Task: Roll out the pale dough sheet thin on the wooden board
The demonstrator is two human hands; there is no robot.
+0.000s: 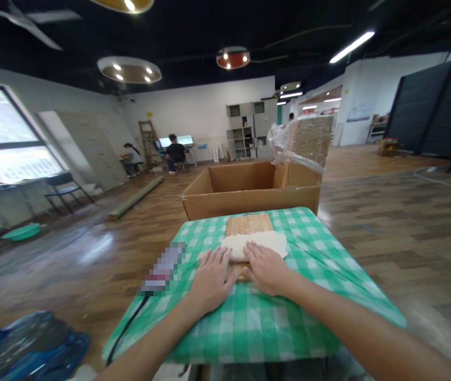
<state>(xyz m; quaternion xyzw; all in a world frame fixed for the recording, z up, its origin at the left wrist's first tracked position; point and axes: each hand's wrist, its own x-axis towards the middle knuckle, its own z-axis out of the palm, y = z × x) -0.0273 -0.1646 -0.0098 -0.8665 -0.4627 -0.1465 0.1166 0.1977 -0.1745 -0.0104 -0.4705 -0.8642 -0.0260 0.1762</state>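
A pale, flat sheet of dough lies across a wooden board and reaches past its right edge. My right hand rests on the dough's near part, fingers stretched forward and the thumb out to the left. Beside it, my left hand lies at the dough's left end, with its fingers extended and the thumb apart. A small light-coloured end pokes out left of my left fingers; whether it is dough or a rolling pin, I cannot tell. My palms hide the area beneath them.
A green-and-white checked cloth covers the table. On its left lies a blurred-out flat object with a black cable. A large open cardboard box stands just beyond the table. Large plastic bottles sit at lower left. Two people sit farther back.
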